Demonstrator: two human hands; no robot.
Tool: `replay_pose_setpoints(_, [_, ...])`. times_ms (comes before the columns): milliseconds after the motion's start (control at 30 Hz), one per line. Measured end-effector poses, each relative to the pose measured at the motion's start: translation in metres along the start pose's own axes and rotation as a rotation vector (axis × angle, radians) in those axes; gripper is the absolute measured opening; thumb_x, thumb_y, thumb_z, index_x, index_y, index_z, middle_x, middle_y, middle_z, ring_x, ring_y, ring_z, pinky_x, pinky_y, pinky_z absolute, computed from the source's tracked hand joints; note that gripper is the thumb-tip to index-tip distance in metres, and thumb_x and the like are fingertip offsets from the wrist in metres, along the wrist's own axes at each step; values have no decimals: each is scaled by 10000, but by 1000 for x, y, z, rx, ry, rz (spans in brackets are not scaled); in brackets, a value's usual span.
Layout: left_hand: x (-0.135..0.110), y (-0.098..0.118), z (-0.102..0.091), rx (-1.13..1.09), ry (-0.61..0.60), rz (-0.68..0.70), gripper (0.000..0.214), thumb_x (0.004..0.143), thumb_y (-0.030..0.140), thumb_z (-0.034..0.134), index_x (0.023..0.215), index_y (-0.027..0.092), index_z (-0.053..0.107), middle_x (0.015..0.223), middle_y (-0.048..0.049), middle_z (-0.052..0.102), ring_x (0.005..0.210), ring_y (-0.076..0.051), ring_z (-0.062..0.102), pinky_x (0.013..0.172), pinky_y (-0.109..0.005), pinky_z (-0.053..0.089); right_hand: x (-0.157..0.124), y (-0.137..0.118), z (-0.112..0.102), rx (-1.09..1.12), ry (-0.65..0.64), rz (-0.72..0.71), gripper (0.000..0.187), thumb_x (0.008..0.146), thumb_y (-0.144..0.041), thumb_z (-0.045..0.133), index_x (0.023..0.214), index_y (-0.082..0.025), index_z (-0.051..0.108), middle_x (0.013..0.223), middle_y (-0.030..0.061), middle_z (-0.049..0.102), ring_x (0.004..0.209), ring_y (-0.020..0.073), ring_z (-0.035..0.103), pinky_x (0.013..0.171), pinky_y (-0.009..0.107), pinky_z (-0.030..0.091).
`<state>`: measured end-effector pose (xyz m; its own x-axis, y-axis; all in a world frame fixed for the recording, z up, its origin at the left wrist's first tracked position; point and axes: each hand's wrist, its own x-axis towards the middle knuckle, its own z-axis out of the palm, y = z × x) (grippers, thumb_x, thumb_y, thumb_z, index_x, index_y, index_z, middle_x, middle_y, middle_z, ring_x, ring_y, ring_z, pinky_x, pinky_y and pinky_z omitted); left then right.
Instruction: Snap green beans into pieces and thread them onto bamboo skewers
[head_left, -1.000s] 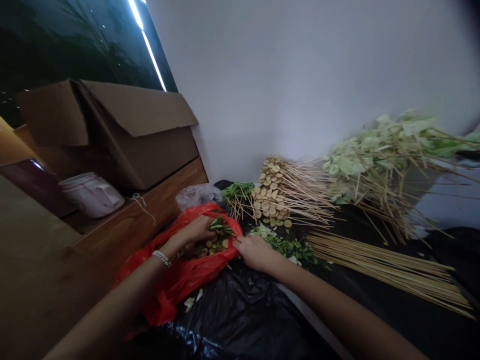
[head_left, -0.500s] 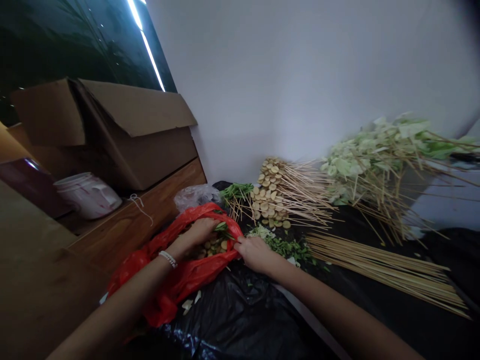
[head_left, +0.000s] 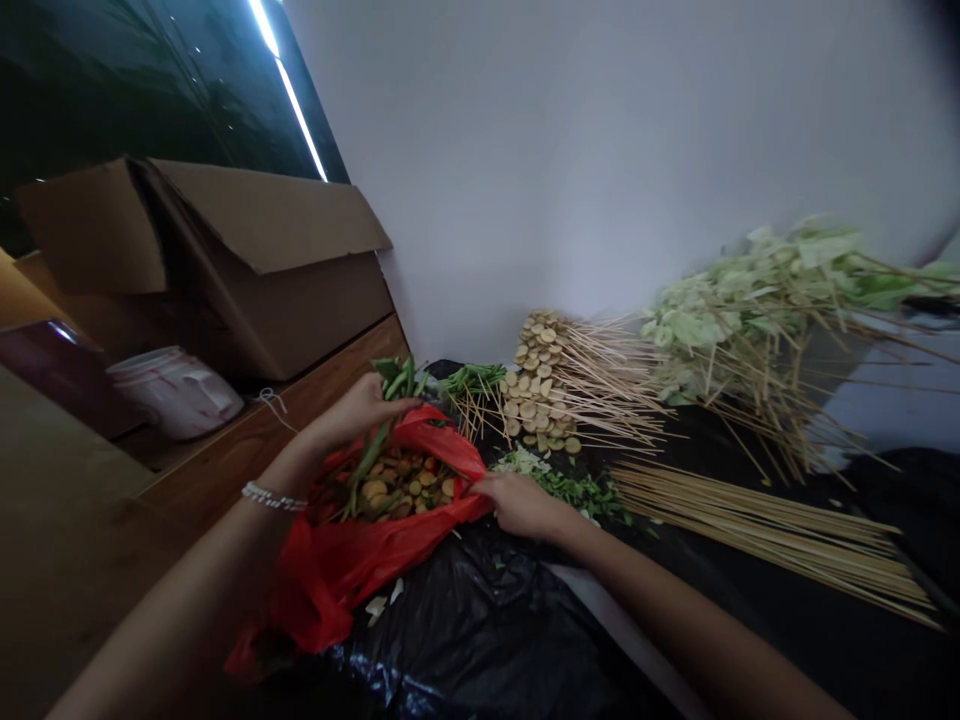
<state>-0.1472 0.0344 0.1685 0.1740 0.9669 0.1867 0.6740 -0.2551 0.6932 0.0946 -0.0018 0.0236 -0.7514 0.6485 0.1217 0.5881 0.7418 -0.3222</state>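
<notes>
The head view looks down at two bare forearms reaching over a red plastic bag (head_left: pixel 352 590). The left hand (head_left: pixel 360 410), with a beaded bracelet (head_left: pixel 274 497) on its wrist, is raised at the bag's upper rim, its fingers curled around a bunch of green bean-like stalks (head_left: pixel 397 385) whose long ends hang down into the bag's mouth. The right hand (head_left: pixel 521 505) is at the bag's opposite edge, fingers and thumb pressed together, pinching the red plastic. Inside the bag lies a heap of round yellow-brown slices (head_left: pixel 397 485) mixed with green pieces. The bag rests on a crumpled black plastic sheet (head_left: pixel 480 640), and a few white scraps (head_left: pixel 382 602) lie on the sheet just below it. Just beyond the right hand is a small pile of chopped greens (head_left: pixel 570 490). Farther back, near a white wall (head_left: pixel 562 150), are skewered green stalks (head_left: pixel 465 380), a stack of skewered round slices (head_left: pixel 536 385) and a large heap of skewered pale green leaves (head_left: pixel 750 330). A bundle of bare bamboo skewers (head_left: pixel 765 530) lies to the right. On the left, an open cardboard box (head_left: pixel 262 270) and a white plastic bucket (head_left: pixel 176 392) sit by a wooden ledge (head_left: pixel 217 470).
</notes>
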Motion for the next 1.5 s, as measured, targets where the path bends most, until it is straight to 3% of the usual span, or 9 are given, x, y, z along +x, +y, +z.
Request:
replay_pose_setpoints(200, [-20,59,96,-551,-239,-163,261,741,366,712,800,114,685,777,-50,696,527,-85,538,499,-192,448,-38,42,-17,636,222,175,292,856,-143,443,1039,-157,669,915,38,702,568,95,606,607,220,468])
replay_pose_setpoints(333, [-35,64,154,-761,-544,-258,272,690,349,773,758,99,691,702,-43,676,552,-100,567,542,-202,464,-78,65,-29,923,208,289,264,856,-297,500,999,-139,656,781,15,664,476,81,542,448,190,392])
replay_pose_setpoints(433, [-35,57,175,-835,-565,-293,315,667,335,800,856,106,696,714,-38,687,561,-107,573,568,-218,467,-100,66,-39,1104,220,302,386,798,-341,599,1141,-166,588,907,33,671,506,83,555,397,176,358])
replay_pose_setpoints(533, [-32,50,184,-813,-587,-285,289,685,329,787,856,114,700,743,-39,700,608,-118,592,611,-228,469,-108,57,-44,1243,244,286,539,769,-384,663,1251,-200,505,942,32,670,539,93,578,418,188,404])
replay_pose_setpoints(700, [-33,50,187,-740,-679,-236,287,684,281,777,913,129,695,763,-32,701,678,-135,611,652,-233,470,-100,46,-45,1148,442,411,326,757,-481,639,816,-161,616,562,-46,572,370,54,427,350,169,308])
replay_pose_setpoints(1033, [-33,29,184,-557,-667,-222,227,700,294,723,849,141,647,712,-6,668,653,-140,590,639,-241,462,-132,97,-65,1064,983,645,466,600,-573,738,759,-153,615,587,-10,614,369,49,422,337,173,302])
replay_pose_setpoints(1300, [-49,61,228,-46,-664,178,379,644,320,747,987,171,684,909,-42,679,845,-231,613,761,-310,468,-103,87,-50,928,760,546,390,767,-544,586,862,-167,616,624,6,628,379,93,465,356,215,343])
replay_pose_setpoints(1400, [-59,70,218,35,-573,359,594,641,351,778,1204,225,640,1233,-116,620,1129,-324,542,965,-400,400,-90,83,-45,574,652,493,277,851,-374,521,1001,-169,630,851,61,683,648,165,621,580,282,496])
replay_pose_setpoints(1500, [-61,66,188,4,-518,378,450,727,318,713,1166,228,670,1188,-105,658,1101,-286,571,959,-367,412,-77,72,-44,177,593,428,282,872,-233,520,1133,-181,612,1166,100,623,1075,215,565,916,337,446])
